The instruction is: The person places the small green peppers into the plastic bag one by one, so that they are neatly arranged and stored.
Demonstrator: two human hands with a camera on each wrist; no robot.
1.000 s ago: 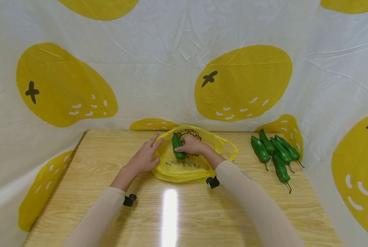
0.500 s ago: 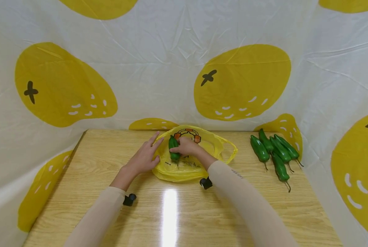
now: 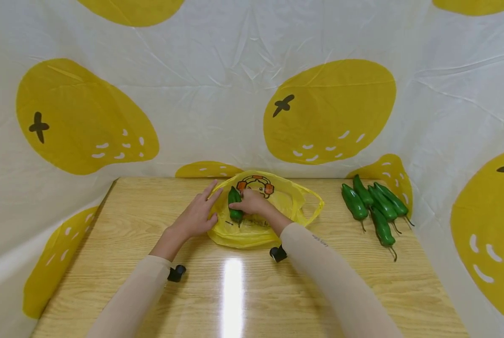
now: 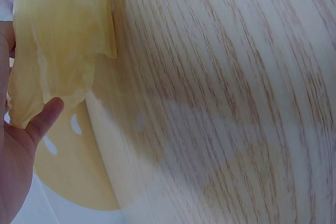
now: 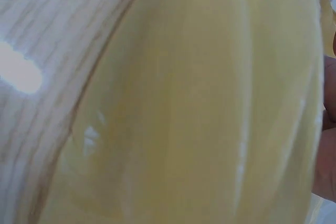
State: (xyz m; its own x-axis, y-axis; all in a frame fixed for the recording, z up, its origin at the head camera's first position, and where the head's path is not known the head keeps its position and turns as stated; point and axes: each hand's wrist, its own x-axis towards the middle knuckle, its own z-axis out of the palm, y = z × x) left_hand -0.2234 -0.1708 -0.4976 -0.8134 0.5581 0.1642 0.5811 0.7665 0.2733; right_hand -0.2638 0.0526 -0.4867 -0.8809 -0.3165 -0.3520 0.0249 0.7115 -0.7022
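Observation:
A yellow plastic bag [image 3: 235, 238] with a cartoon print lies with its mouth spread wide near the table's back edge. My right hand [image 3: 254, 203] reaches into that mouth and grips a long green pepper [image 3: 233, 196], which stands roughly upright at the bag's left side. At the bag's left rim, my left hand [image 3: 196, 215] rests with straight, spread fingers. The left wrist view shows its thumb [image 4: 48, 118] against the lower edge of the yellow plastic [image 4: 63, 40]. In the right wrist view the bag's side [image 5: 184, 98] covers most of the right hand.
Several more green peppers [image 3: 383, 227] lie in a loose group at the table's back right. One bag handle [image 3: 319, 206] loops out to the right over the wooden table [image 3: 201, 300]. A white cloth [image 3: 218, 108] with yellow fruit prints hangs behind and along the sides.
My right hand has moved left and slightly down inside the bag, carrying the pepper with it. The left hand has stayed at the rim.

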